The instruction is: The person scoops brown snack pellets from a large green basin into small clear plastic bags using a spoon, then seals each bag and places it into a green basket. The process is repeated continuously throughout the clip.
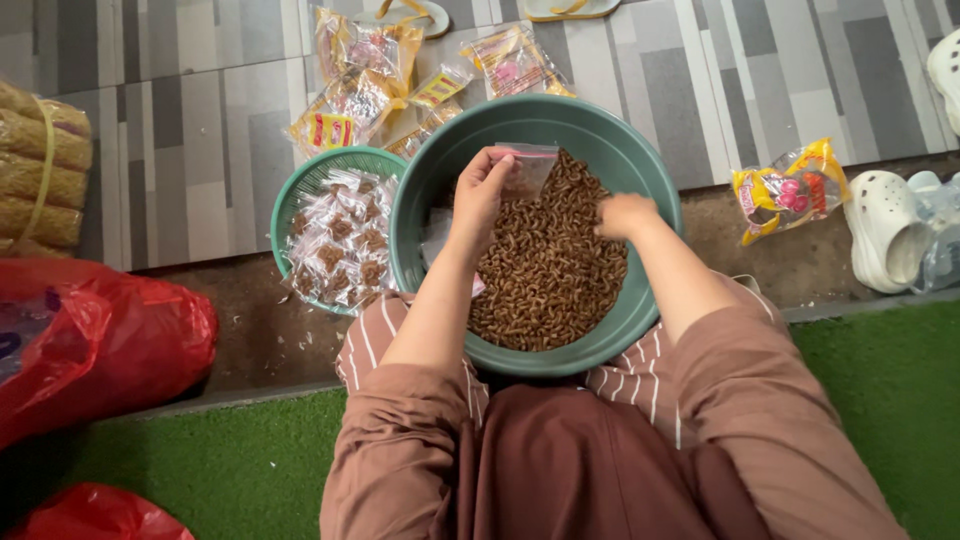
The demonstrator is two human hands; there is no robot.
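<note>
Small clear zip bag (527,168) pinched at its mouth by the left hand (478,196), held upright over the far side of the large green basin (640,300). Inside the basin, a heap of brown curled snacks (545,270), filling most of the bottom. Right hand (625,214) curled loosely, fingers down on the snacks just right of the bag, closed over what looks like a pinch of them; hard to tell how much. Basin resting against striped knees, both forearms reaching in from the near rim.

Just left, touching the big basin's rim, a smaller green basket (300,190) packed with small filled clear packets (340,245). Beyond both, on the grey tiled floor (200,150), a scatter of yellow-printed snack packs (365,80). Another yellow pack (788,190) lying apart to the right, near white clogs (885,230). At the far left edge, bundled bags of yellowish noodles (40,165), with a red plastic bag (100,340) below them and a second red bag (95,515) at the bottom corner. Green artificial turf (890,390) underfoot on both sides. Sandals (570,8) at the top edge.
</note>
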